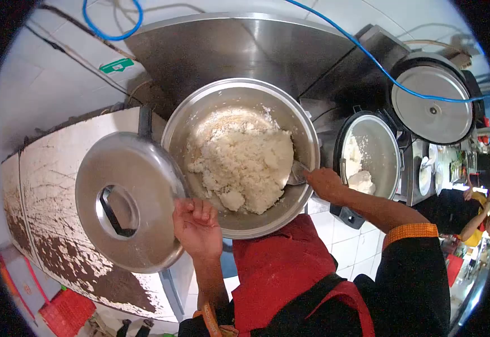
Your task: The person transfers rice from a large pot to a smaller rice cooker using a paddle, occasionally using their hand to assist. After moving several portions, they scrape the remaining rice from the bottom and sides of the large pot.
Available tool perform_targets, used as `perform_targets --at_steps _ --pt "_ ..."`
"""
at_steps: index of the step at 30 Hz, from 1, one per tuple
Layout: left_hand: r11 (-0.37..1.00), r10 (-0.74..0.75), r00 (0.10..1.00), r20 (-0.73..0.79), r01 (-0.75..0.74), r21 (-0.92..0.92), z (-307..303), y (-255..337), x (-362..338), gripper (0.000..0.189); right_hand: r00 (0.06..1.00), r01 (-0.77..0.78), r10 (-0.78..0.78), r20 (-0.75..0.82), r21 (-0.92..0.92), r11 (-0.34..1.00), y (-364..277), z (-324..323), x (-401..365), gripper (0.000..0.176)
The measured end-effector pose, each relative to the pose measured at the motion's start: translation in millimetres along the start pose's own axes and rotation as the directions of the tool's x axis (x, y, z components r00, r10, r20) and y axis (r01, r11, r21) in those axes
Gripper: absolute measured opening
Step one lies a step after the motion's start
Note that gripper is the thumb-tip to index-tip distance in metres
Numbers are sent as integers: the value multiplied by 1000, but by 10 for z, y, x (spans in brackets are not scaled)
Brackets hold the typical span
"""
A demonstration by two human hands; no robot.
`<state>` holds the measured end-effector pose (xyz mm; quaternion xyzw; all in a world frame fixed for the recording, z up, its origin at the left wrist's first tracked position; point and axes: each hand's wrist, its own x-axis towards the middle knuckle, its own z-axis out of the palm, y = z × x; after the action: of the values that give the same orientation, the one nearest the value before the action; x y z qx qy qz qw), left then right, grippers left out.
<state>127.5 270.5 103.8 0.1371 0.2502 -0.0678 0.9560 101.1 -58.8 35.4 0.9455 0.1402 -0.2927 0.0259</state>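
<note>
In the middle stands a large round metal pot (171, 132) with a mound of cooked white rice (245, 165) in it. My right hand (326, 185) is closed around the handle of a rice paddle (297, 173) at the pot's right rim. The paddle's greyish blade reaches down beside the rice; its handle is mostly hidden by my fingers. My left hand (199, 229) is by the pot's lower left rim, fingers curled in and nothing seen in them. Beside it, a round metal lid (96, 174) with a dark handle leans left of the pot.
To the right, a rice cooker (388, 160) holds some rice, its lid (433, 104) raised. A blue cable (379, 64) crosses above. A worn white surface (54, 174) lies at left, a steel panel (239, 50) behind. Another person (469, 216) stands far right.
</note>
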Motion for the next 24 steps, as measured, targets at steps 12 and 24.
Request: perform_targets --at_steps 12,24 --pt "999 -19 999 46 18 28 -17 -170 83 32 990 -51 61 -126 80 995 41 -21 25 42" --pt "998 46 999 4 -46 42 -29 -186 -30 29 982 -126 127 -137 14 992 14 32 375 13"
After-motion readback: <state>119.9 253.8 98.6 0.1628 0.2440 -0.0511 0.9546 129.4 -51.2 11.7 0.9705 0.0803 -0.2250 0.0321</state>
